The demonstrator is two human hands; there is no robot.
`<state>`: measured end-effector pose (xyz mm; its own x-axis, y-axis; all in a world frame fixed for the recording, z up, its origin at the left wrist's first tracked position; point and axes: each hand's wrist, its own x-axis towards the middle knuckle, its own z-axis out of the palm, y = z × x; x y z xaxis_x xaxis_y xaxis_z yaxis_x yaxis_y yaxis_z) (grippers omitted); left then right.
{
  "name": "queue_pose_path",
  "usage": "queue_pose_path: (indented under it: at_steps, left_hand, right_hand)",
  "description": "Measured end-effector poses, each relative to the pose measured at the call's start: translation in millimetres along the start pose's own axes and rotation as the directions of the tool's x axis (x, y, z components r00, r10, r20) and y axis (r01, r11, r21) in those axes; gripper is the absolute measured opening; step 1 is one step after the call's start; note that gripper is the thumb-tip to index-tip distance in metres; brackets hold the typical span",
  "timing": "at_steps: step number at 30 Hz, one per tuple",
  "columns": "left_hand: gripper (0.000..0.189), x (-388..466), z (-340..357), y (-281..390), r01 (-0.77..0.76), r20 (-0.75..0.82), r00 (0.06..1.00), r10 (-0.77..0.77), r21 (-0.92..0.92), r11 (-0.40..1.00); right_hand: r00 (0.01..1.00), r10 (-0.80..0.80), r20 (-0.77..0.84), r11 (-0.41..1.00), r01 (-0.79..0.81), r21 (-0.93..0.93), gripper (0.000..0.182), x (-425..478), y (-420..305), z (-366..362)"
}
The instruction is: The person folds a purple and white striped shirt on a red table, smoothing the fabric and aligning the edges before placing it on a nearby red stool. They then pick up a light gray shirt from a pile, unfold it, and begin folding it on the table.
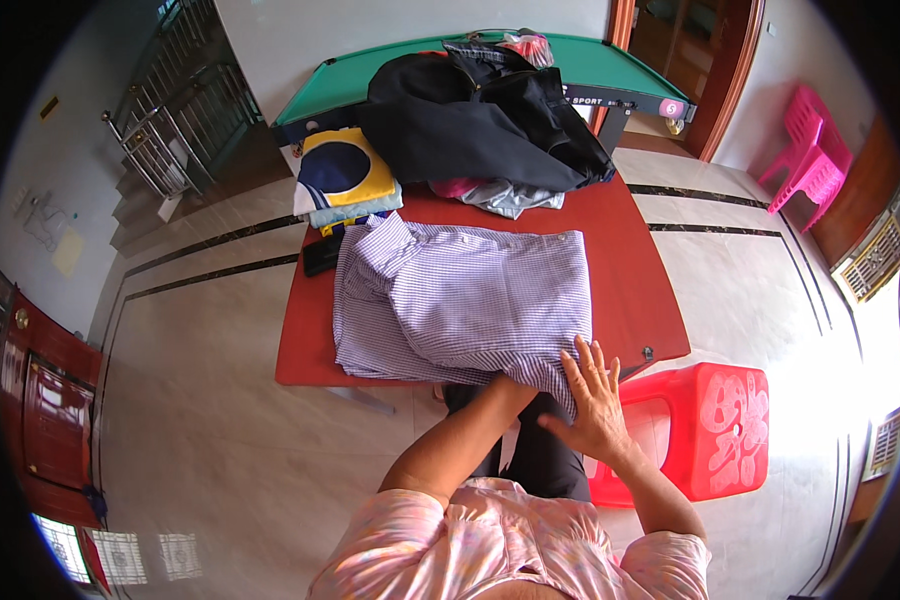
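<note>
A purple-and-white checked button shirt (495,292), partly folded, lies on the front of the red table (630,300), with one cuff folded over at its upper left. My left forearm reaches to the shirt's front edge, and my left hand (521,381) is mostly hidden under the cloth there, so its fingers do not show. At the shirt's lower right corner, my right hand (592,401) has its fingers spread, with the fingertips by the cloth that hangs over the table's edge.
Behind the shirt lie a heap of black clothes (480,120) and a folded stack with a yellow-and-navy garment (345,169). A green pool table (592,64) stands beyond. A red plastic stool (735,435) is at the right, near pink plastic chairs (810,157).
</note>
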<state>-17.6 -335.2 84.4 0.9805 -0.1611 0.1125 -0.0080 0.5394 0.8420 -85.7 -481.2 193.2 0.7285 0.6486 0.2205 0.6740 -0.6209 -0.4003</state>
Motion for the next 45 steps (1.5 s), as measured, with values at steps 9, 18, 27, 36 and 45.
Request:
queue_pose_path:
  at_steps: [9,18,27,36,45]
  left_hand:
    - [0.045,-22.9,21.1,35.0,0.135,-0.116,0.926,-0.358,-0.785,0.605]
    - [0.053,-117.0,48.3,112.0,0.771,0.193,0.634,-0.749,-0.218,0.598]
    - [0.047,-66.4,-28.5,175.2,0.312,-0.181,0.771,0.611,0.943,-0.114]
    - [0.064,-56.1,-66.8,116.4,0.496,-0.374,0.858,0.353,0.784,-0.374]
    - [0.064,-41.4,-45.7,103.4,0.411,-0.302,0.904,0.302,0.806,-0.425]
  right_hand:
    - [0.959,-0.099,-0.266,0.992,0.115,0.044,0.075,-0.9,26.1,18.4]
    - [0.982,-0.183,0.038,0.976,0.186,-0.115,0.058,0.6,29.9,-6.0]
    - [0.966,-0.109,-0.235,0.99,0.126,0.058,0.041,44.0,46.1,-1.5]
    - [0.882,0.449,-0.146,0.893,-0.435,0.117,0.081,55.7,48.0,4.1]
    - [0.921,0.374,0.108,0.737,-0.366,0.568,0.099,-11.8,58.6,5.0]
